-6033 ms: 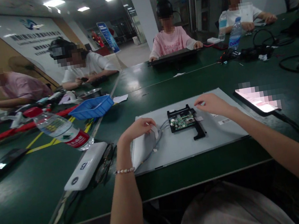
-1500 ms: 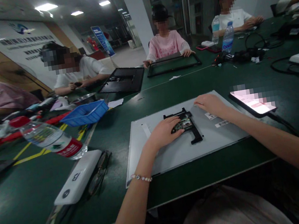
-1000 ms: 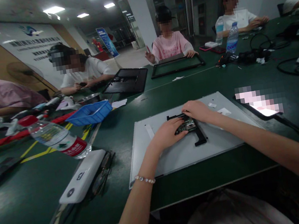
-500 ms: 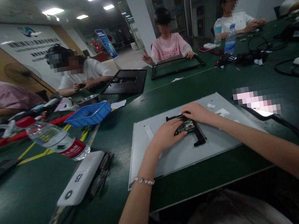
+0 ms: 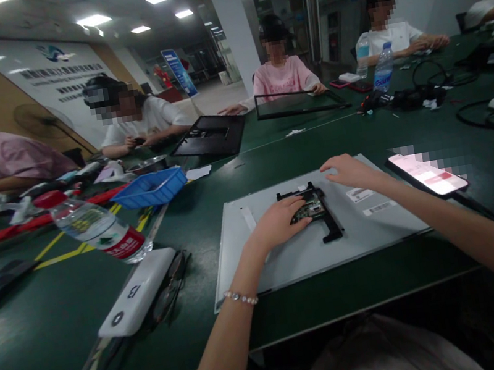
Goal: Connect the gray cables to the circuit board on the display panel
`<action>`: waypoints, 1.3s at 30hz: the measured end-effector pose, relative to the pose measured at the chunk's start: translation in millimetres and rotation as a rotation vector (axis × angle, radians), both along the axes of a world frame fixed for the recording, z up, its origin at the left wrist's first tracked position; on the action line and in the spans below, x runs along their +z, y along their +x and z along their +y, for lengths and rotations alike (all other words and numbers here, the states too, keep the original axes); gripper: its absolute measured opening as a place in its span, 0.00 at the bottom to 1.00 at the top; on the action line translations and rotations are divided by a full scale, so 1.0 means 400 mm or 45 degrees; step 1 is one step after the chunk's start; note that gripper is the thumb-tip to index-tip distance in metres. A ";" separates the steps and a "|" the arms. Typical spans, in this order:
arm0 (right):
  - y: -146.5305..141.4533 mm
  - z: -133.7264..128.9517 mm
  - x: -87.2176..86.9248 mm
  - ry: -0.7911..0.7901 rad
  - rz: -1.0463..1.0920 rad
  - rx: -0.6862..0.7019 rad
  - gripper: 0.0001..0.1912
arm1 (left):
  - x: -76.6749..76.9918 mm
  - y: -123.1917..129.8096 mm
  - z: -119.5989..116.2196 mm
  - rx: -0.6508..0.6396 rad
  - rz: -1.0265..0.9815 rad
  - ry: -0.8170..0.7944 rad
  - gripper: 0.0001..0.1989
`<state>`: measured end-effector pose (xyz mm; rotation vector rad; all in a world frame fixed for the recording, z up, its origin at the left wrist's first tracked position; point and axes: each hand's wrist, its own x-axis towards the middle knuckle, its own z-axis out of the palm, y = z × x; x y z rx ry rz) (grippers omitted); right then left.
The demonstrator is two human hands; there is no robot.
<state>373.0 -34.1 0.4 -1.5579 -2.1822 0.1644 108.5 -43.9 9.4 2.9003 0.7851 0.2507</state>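
Observation:
My left hand (image 5: 276, 224) lies over a green circuit board (image 5: 314, 207), its fingers stretched out and its thumb apart from them. The board sits in a black plastic bracket (image 5: 332, 221), whose left part is hidden under this hand. Both rest on a pale grey flat panel (image 5: 368, 238) that bears paper labels. To the right of the bracket, my right hand (image 5: 348, 170) hovers over the panel's far edge with loosely bent fingers. Nothing shows in its grasp.
A lit phone (image 5: 430, 173) lies right of the panel. To the left are a white power bank (image 5: 137, 293), glasses (image 5: 169, 288), a water bottle (image 5: 99, 230) and a blue tray (image 5: 151, 190). Across the table, a person holds a black frame (image 5: 301, 112) near a black cover (image 5: 213, 135).
My right hand has let go of the bracket's far edge and moved right, off it. My left hand stays on the board. The person opposite has lowered a hand and tilted the black frame.

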 end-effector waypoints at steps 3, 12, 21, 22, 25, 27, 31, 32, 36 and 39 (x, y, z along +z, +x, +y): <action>0.078 -0.014 -0.021 -0.073 0.003 -0.107 0.18 | 0.001 0.000 -0.001 0.004 0.007 -0.005 0.23; 0.171 -0.007 -0.126 -0.177 0.107 -0.303 0.17 | 0.004 -0.001 0.000 0.009 0.022 -0.010 0.24; 0.165 -0.009 -0.130 -0.174 0.255 -0.268 0.12 | 0.005 0.001 0.000 0.008 0.038 0.008 0.25; 0.166 -0.008 -0.131 -0.157 0.250 -0.264 0.12 | 0.006 0.001 0.000 0.007 0.041 0.008 0.25; 0.165 -0.011 -0.130 -0.133 0.293 -0.250 0.11 | 0.008 0.002 -0.002 0.008 0.052 0.006 0.25; 0.158 -0.018 -0.124 -0.141 0.345 -0.236 0.10 | 0.008 0.002 -0.003 0.012 0.051 0.004 0.25; 0.137 -0.033 -0.105 -0.140 0.417 -0.210 0.08 | 0.004 0.002 -0.002 0.012 0.039 0.007 0.25; 0.132 -0.036 -0.101 -0.142 0.443 -0.209 0.09 | 0.003 0.002 -0.001 0.009 0.037 0.010 0.24; 0.108 -0.049 -0.085 -0.298 0.603 -0.150 0.12 | -0.001 0.002 0.000 -0.004 0.034 0.027 0.24; 0.076 -0.063 -0.071 -0.473 0.665 -0.053 0.12 | -0.002 0.001 0.000 -0.010 0.031 0.035 0.24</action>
